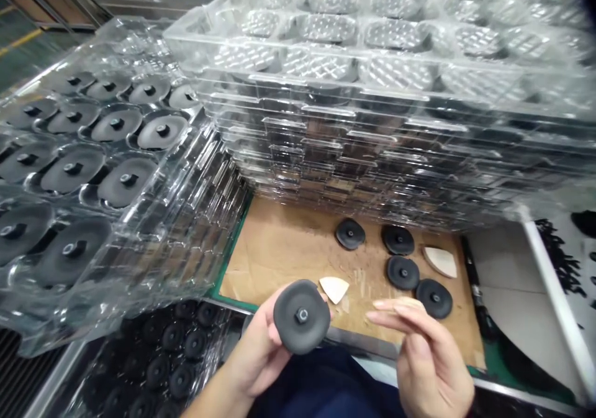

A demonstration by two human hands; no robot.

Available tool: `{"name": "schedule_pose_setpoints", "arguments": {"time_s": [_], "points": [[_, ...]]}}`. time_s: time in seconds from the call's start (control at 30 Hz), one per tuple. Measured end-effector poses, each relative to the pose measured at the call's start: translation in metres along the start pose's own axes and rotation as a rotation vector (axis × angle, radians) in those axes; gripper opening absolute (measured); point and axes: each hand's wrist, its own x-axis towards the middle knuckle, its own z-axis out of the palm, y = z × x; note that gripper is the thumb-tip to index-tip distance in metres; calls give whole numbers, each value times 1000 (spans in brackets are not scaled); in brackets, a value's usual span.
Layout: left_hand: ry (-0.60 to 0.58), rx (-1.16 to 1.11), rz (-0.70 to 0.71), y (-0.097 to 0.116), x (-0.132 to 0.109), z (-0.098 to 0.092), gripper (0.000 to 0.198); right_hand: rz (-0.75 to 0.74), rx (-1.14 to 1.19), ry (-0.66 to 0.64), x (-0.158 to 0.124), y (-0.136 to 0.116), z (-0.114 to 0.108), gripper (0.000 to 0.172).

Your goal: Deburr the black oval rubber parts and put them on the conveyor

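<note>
My left hand [256, 359] is closed around the edge of a black rounded disc with a short hub [291, 331], its hub side facing up. My right hand [428, 356] is a little apart on the right, fingers stretched out to the left and thumb bent in; I see nothing held in it. Just beyond the held disc, a pale wedge-shaped pad [334, 289] lies on the cardboard sheet [274, 238]. Further black discs lie on the cardboard: one alone [350, 234] and several at the right, the nearest [434, 298] close beyond my right fingertips.
A tall stack of clear plastic trays [326, 113] stands behind the cardboard. Another tray stack [181, 200] at left holds rows of black discs. More discs [172, 337] sit in a lower tray. A second pale pad [440, 261] lies at right, near a white-edged bin [554, 294].
</note>
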Motion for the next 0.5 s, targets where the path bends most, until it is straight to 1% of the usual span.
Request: {"name": "schedule_pose_setpoints", "arguments": {"time_s": [0.03, 0.07, 0.1, 0.13, 0.17, 0.23, 0.3, 0.37, 0.43, 0.5], "points": [[-11, -14, -10, 0, 2, -1, 62, -33, 14, 53, 2, -2, 4, 39], [-22, -34, -19, 1, 4, -1, 61, -101, 19, 67, 6, -6, 10, 41], [-29, -59, -30, 0, 6, -1, 61, -150, 6, 38, 12, -9, 16, 43], [-32, -90, -35, 0, 8, -1, 60, -178, -27, -28, 17, -11, 22, 46], [-32, -122, -34, -1, 9, -1, 59, -190, -73, -60, 22, -11, 28, 48], [-17, -182, -28, -2, 10, -2, 56, -130, -209, -46, 29, -4, 35, 46], [27, -207, -40, -2, 11, -4, 54, 2, -367, 1, 29, 12, 39, 37], [92, -201, -57, -2, 13, -5, 52, 88, -467, 1, 24, 31, 41, 29], [157, -206, -49, -2, 15, -6, 51, 91, -491, -30, 17, 47, 44, 25], [217, -231, -26, -4, 17, -7, 51, 50, -469, -63, 9, 56, 48, 24]]}}
